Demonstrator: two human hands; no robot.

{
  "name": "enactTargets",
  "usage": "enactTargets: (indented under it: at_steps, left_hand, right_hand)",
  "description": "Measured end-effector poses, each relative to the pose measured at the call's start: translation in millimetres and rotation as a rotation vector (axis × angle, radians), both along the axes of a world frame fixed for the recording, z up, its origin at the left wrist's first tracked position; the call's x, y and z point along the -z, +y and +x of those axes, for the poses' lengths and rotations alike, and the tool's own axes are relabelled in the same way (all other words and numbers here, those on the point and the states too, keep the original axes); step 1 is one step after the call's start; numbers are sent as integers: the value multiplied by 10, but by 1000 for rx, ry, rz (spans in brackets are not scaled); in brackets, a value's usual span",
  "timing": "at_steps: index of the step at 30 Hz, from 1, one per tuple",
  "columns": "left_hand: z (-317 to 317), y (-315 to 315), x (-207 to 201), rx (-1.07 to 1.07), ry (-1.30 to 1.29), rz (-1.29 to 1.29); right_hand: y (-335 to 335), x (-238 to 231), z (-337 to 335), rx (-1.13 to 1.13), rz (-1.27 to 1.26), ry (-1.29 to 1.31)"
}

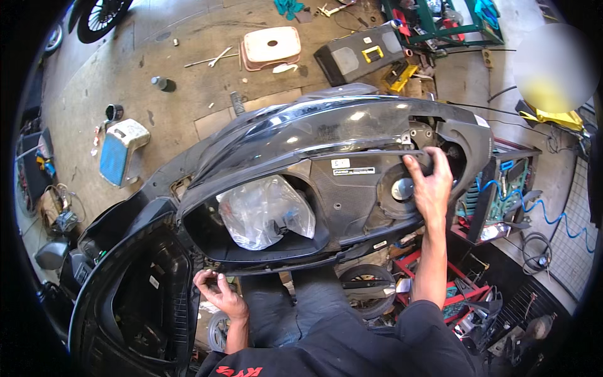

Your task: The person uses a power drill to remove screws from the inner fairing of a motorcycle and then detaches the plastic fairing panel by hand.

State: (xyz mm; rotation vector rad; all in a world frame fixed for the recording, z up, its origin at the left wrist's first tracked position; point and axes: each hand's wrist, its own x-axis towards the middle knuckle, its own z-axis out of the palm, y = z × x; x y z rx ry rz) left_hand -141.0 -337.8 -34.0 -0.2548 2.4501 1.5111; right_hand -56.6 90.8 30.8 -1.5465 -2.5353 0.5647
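A black scooter body (301,129) lies lengthwise before me, its seat lid (151,289) swung open to the left. In its storage compartment (200,229) sits a clear plastic bag (267,213) with contents I cannot make out. My right hand (432,185) arches over the round filler cap (402,189), thumb and fingertips apart and touching the far rim strip (370,152) of the compartment. By the near left corner, beside the lid's hinge, my left hand (221,295) is raised with curled fingers and the thumb apart. Nothing shows in it.
Beyond the scooter stand a pink step stool (271,47), a dark toolbox (361,53) and a blue-topped stool (119,151). Wrenches (220,56) lie on the floor. To the right are a tool cart (496,188) and a blue coiled hose (540,206); a person stands at the far right.
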Motion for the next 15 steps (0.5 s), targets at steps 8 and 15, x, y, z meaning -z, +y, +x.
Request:
enactTargets:
  at_steps: [8, 15]
  left_hand:
    - [-345, 308, 40, 68, 112, 71]
    - [-1050, 898, 202, 383, 337, -92]
  right_hand:
    - [-26, -101, -28, -43, 28, 95]
    - [17, -64, 24, -60, 11, 93]
